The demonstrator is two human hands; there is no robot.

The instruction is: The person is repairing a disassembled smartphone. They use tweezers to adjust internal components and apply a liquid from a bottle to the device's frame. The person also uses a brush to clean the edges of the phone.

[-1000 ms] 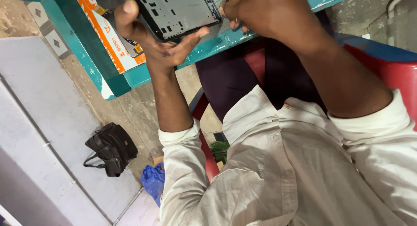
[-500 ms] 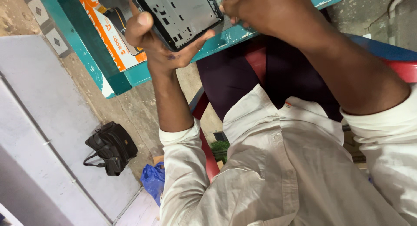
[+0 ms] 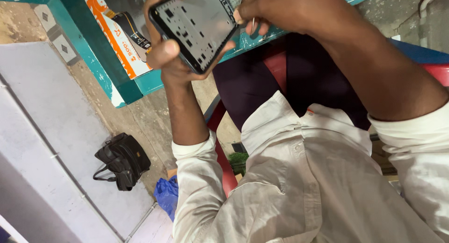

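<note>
The left hand (image 3: 170, 51) grips a dark phone frame (image 3: 196, 25) with its inner face showing, at about 11 o'clock in the view, thumb hooked over the lower edge and fingers behind it. At 12 o'clock the right hand (image 3: 285, 11) is closed in a pinch on a thin metal tool (image 3: 253, 23) touching the frame's right edge. Behind both runs a teal table edge (image 3: 140, 82); a black bag (image 3: 122, 161) lies on the floor at 8 o'clock, with a blue plastic bag (image 3: 166, 196) near it.

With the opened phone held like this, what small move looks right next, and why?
Probably bring the thin tool in the right hand down onto the phone frame. The left hand cradles the frame with its open inner side up, and the tool tip sits just beside its edge.
</note>
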